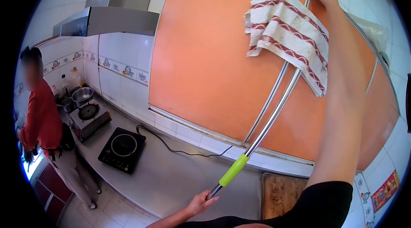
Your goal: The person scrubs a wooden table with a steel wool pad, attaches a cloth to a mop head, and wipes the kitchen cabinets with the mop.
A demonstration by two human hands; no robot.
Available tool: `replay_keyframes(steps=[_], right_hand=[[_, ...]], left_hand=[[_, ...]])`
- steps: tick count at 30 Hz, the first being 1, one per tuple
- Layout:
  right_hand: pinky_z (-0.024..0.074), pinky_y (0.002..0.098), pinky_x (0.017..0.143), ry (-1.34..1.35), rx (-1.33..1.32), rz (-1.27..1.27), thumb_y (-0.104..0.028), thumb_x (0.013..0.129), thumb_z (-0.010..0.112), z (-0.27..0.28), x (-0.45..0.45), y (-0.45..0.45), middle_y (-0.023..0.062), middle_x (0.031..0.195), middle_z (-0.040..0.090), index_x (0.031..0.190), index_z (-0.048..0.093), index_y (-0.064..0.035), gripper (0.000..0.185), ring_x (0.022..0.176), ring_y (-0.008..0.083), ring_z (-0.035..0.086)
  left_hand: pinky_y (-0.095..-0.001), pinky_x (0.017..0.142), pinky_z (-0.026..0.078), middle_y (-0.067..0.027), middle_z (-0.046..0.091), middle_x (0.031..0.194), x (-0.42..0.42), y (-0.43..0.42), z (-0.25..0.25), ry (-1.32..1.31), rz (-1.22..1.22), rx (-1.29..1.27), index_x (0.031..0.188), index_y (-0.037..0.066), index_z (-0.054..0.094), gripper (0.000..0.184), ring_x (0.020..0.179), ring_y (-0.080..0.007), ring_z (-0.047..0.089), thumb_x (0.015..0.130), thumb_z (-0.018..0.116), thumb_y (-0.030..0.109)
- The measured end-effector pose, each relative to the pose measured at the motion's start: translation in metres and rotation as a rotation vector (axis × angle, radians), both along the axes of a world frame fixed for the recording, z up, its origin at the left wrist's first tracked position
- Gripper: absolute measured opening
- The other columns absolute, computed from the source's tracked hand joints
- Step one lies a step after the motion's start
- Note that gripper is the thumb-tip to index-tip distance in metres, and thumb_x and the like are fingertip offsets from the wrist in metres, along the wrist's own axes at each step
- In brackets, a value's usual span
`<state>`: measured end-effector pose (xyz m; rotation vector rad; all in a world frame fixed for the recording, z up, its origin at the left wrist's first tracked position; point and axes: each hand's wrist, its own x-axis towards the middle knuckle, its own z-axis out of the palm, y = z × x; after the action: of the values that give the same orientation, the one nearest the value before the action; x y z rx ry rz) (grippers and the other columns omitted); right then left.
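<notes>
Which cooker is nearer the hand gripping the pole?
The flat black cooktop; the boxy metal stove stands farther from the left hand, by the steel pot.

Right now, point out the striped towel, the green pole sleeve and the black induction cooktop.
Striped towel (286, 35): head view, middle of its striped cloth.
Green pole sleeve (234, 170): head view, midway along its length.
Black induction cooktop (123, 147): head view, top surface, within the ring marking.

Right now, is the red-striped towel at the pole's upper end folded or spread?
Mostly spread: the towel shows a broad striped face, draped over the upper end of the pole, with creases at picture left.
</notes>
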<state>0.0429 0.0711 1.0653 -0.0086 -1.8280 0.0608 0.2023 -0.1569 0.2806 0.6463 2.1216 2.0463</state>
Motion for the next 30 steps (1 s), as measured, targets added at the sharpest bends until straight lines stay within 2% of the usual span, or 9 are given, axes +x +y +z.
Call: replay_keyframes(steps=[2,5,8,11,14,18,21,25,30], right_hand=[[0.0421,0.0424,0.095,0.264,-0.105,-0.182,-0.062,0.088,0.037,-0.02,-0.015,-0.02,0.0316,0.12,0.054,0.115,0.055,0.0067,0.076,0.113,0.0361,0.055],[0.0408,0.0456,0.097,0.616,0.167,-0.247,-0.054,0.092,0.035,-0.055,-0.014,-0.032,0.0256,0.128,0.051,0.122,0.053,-0.0037,0.061,0.119,0.0325,0.051],[0.0393,0.0447,0.099,0.307,0.282,-0.168,-0.049,0.094,0.035,-0.064,0.01,-0.031,0.0178,0.135,0.047,0.125,0.053,-0.0113,0.052,0.123,0.03,0.047],[0.0357,0.04,0.104,-0.221,0.314,-0.051,-0.054,0.094,0.034,-0.008,0.011,-0.018,0.0172,0.129,0.053,0.128,0.055,-0.0104,0.059,0.124,0.0341,0.046],[0.0341,0.0398,0.105,-0.219,0.393,-0.047,-0.061,0.093,0.031,-0.012,0.01,-0.016,0.0192,0.13,0.053,0.129,0.054,-0.0091,0.067,0.127,0.035,0.043],[0.0313,0.0458,0.106,-0.053,0.312,-0.224,-0.06,0.093,0.034,-0.093,0.09,-0.037,0.0207,0.136,0.046,0.129,0.054,-0.0071,0.067,0.129,0.0373,0.04],[0.0281,0.0509,0.107,0.065,0.4,-0.291,-0.06,0.092,0.037,-0.107,0.112,0.048,0.0209,0.144,0.036,0.133,0.051,-0.0088,0.067,0.133,0.038,0.034],[0.027,0.054,0.106,0.083,0.32,-0.72,-0.062,0.089,0.041,-0.173,0.19,0.145,0.0241,0.147,0.027,0.142,0.036,-0.0125,0.073,0.135,0.0384,0.028],[0.0276,0.0524,0.106,0.256,0.262,-0.646,-0.067,0.086,0.042,-0.183,0.206,0.241,0.0234,0.146,0.03,0.142,0.036,-0.007,0.082,0.134,0.0383,0.031]], left_hand=[[-0.0284,0.053,0.039,-0.0008,0.042,0.063,-0.002,-0.003,0.002,-0.004,-0.007,-0.012,0.085,0.004,0.053,0.037,0.06,-0.0098,0.039,0.088,0.065,0.039],[-0.0284,0.053,0.039,-0.0008,0.042,0.062,0.001,-0.004,0.009,-0.013,-0.011,0.007,0.086,0.004,0.054,0.037,0.059,-0.0098,0.039,0.087,0.066,0.039],[-0.0284,0.052,0.038,-0.0011,0.041,0.061,0.0,0.0,-0.003,0.025,0.002,0.005,0.083,0.004,0.052,0.036,0.058,-0.0097,0.039,0.088,0.065,0.038],[-0.0282,0.051,0.038,-0.0016,0.041,0.061,0.004,0.004,-0.006,0.066,0.002,0.051,0.08,0.004,0.05,0.036,0.058,-0.0094,0.039,0.089,0.064,0.037],[-0.0283,0.051,0.038,-0.001,0.041,0.06,0.015,0.007,0.006,0.08,0.008,0.037,0.078,0.005,0.048,0.036,0.058,-0.009,0.039,0.089,0.064,0.035],[-0.0278,0.048,0.036,0.001,0.039,0.058,0.033,0.02,0.008,0.097,0.025,0.076,0.079,0.005,0.047,0.034,0.055,-0.0087,0.038,0.09,0.063,0.033],[-0.0258,0.045,0.034,0.0034,0.039,0.057,0.041,0.03,0.005,0.062,-0.016,0.162,0.078,0.006,0.046,0.031,0.052,-0.0067,0.037,0.091,0.062,0.03],[-0.0229,0.042,0.033,0.0054,0.042,0.057,0.039,0.043,0.008,-0.003,-0.056,0.215,0.078,0.008,0.044,0.026,0.049,-0.0037,0.039,0.093,0.059,0.024],[-0.0226,0.04,0.034,0.0038,0.044,0.056,0.056,0.07,0.0,-0.02,0.007,0.268,0.079,0.009,0.044,0.022,0.045,-0.0054,0.042,0.094,0.056,0.02]])
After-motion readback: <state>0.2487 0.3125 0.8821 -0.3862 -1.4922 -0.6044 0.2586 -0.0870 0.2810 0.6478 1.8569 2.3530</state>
